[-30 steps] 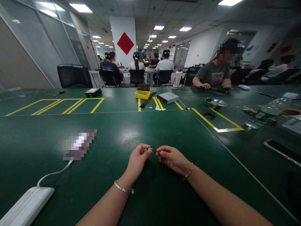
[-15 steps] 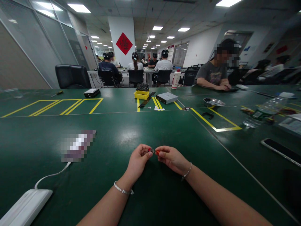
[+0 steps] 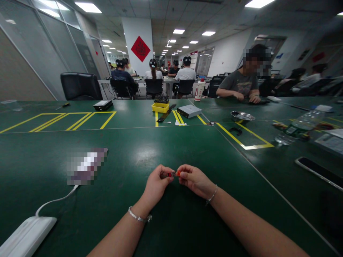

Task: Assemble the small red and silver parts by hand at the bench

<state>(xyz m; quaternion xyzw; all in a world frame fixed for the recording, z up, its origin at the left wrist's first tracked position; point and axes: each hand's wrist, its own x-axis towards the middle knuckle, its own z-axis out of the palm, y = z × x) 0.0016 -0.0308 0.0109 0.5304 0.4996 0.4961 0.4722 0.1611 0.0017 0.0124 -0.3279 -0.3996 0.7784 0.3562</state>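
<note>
My left hand (image 3: 157,182) is closed, with a small red piece with a metallic-looking end (image 3: 170,174) pinched between thumb and forefinger. Facing it, my right hand (image 3: 195,181) pinches a small orange piece (image 3: 178,174). The two pieces meet or nearly meet between my fingertips; both are too small to tell their kind, and the fingers partly cover them. Both hands are just above the green table (image 3: 118,200), near its middle.
A phone (image 3: 87,167) on a white cable, joined to a white power bank (image 3: 29,235), lies left. Farther off are a yellow tray (image 3: 160,107), a grey box (image 3: 189,111) and a metal dish (image 3: 242,116). A bottle (image 3: 300,125) and another phone (image 3: 318,172) are right. A person (image 3: 241,84) sits opposite.
The red and orange pieces show more clearly and appear closer together between my fingertips. Across the table, the person's hands have moved apart. The view has shifted slightly.
</note>
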